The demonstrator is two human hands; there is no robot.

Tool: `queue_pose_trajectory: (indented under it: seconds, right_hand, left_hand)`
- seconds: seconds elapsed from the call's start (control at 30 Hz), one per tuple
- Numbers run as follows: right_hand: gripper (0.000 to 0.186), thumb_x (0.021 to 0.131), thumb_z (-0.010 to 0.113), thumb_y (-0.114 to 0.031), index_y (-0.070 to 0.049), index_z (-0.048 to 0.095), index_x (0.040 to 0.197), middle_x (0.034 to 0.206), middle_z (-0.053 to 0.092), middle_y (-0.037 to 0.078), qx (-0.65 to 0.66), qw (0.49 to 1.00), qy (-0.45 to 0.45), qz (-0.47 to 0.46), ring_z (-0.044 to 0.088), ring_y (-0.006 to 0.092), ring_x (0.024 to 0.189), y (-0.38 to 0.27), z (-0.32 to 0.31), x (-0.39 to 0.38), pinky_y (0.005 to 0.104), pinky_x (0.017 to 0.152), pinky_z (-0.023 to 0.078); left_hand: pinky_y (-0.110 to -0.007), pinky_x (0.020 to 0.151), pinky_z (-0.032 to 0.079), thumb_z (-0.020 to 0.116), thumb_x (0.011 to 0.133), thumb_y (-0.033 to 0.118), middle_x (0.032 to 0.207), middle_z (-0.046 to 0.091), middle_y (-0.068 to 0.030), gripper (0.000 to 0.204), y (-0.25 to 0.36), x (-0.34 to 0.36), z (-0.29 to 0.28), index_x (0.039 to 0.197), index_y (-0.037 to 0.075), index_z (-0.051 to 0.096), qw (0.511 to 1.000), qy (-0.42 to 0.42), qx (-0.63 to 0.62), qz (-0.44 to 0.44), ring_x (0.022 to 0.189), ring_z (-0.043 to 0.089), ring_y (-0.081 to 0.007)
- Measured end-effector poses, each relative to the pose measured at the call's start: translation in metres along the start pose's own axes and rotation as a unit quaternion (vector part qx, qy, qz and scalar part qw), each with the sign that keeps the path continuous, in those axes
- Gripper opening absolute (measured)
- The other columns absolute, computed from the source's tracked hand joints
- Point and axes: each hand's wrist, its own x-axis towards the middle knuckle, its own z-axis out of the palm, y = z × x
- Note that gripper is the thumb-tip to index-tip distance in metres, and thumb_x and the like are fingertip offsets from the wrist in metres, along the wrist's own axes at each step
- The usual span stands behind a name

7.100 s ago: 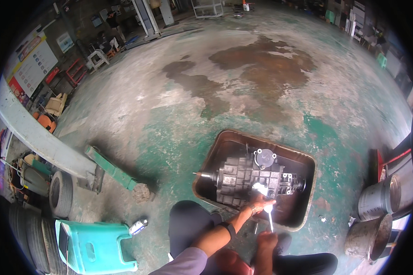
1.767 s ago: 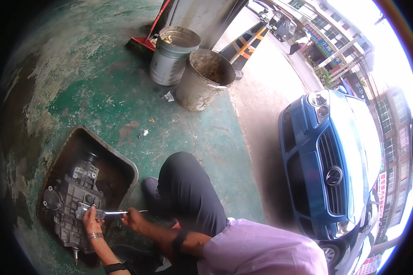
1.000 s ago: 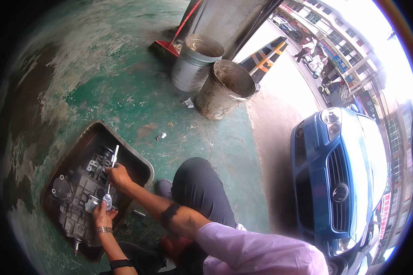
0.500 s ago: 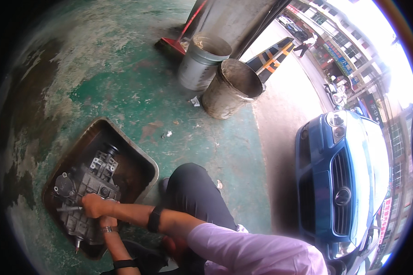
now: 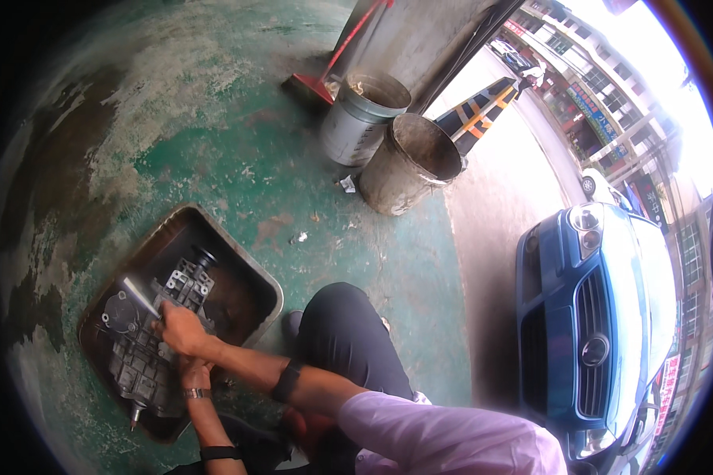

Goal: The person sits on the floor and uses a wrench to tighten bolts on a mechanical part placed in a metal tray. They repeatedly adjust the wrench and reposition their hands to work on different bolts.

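Observation:
My right hand [image 5: 181, 328] is closed on a silver wrench handle [image 5: 138, 293], which points up and left over a gray metal gearbox [image 5: 135, 368]. My left hand [image 5: 195, 366] is just below it, at the gearbox, with its curled fingers mostly hidden behind my right hand and what they grip out of sight. The gearbox lies in a dark, dirty tray [image 5: 267, 305] on the green floor, with a round cover [image 5: 119, 315] on its upper left side and a shaft poking out at the lower end. My bent leg [image 5: 341, 332] is beside the tray.
Two dirty buckets [image 5: 400, 182] and a red dustpan [image 5: 313, 89] stand by a gray pillar [image 5: 420, 39]. A striped black-and-yellow barrier [image 5: 475, 115] leans behind them. A blue car [image 5: 550, 317] is parked at right; a person [image 5: 531, 75] is on the street beyond.
Since half a second ago the wrench handle has swung upward from pointing left, my right hand moving up with it. Over the earlier frames the handle swept round from the right, and my view turned toward the street.

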Motion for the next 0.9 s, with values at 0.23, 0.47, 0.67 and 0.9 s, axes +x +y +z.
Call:
queue_pose_trajectory:
  seconds: [0.23,0.47,0.67,0.9]
  right_hand:
    - [0.024,0.079,0.054,-0.023,0.002,0.055,0.081,0.069,0.060,0.014,0.243,0.914,0.137,0.295,0.057,0.0259,0.058,0.079,-0.042,0.004,0.0394,0.053,0.046]
    - [0.013,0.090,0.042,-0.020,-0.008,0.046,0.093,0.083,0.060,0.008,0.690,0.575,0.141,0.417,0.050,0.0141,0.059,0.136,-0.019,-0.069,0.0321,0.052,0.046]
    - [0.010,0.092,0.040,-0.020,-0.012,0.043,0.096,0.088,0.060,0.008,0.711,0.533,0.143,0.436,0.045,0.0138,0.058,0.130,-0.018,-0.080,0.0310,0.052,0.045]
    - [0.018,0.080,0.057,-0.020,-0.003,0.056,0.087,0.064,0.054,0.006,0.450,0.852,0.142,0.227,0.044,0.0142,0.044,0.095,-0.035,-0.005,0.0301,0.044,0.040]
  left_hand:
    - [-0.033,0.061,0.051,0.067,0.077,0.007,0.082,0.060,-0.0046,0.027,0.042,-0.035,0.036,0.101,0.007,0.053,0.994,-0.056,0.094,-0.022,0.066,0.058,-0.0177]
    - [-0.024,0.048,0.047,0.068,0.078,0.013,0.081,0.061,-0.0034,0.024,0.040,-0.029,0.036,0.098,0.004,0.056,0.985,-0.035,0.171,0.013,0.059,0.056,-0.0118]
    - [-0.023,0.047,0.047,0.068,0.079,0.015,0.079,0.061,-0.0028,0.021,0.041,-0.029,0.034,0.094,0.004,0.058,0.976,-0.041,0.213,0.007,0.057,0.055,-0.0102]
    - [-0.029,0.052,0.051,0.066,0.080,0.014,0.079,0.059,-0.0040,0.020,0.038,-0.032,0.038,0.095,0.005,0.056,0.983,-0.033,0.178,-0.018,0.060,0.056,-0.0148]
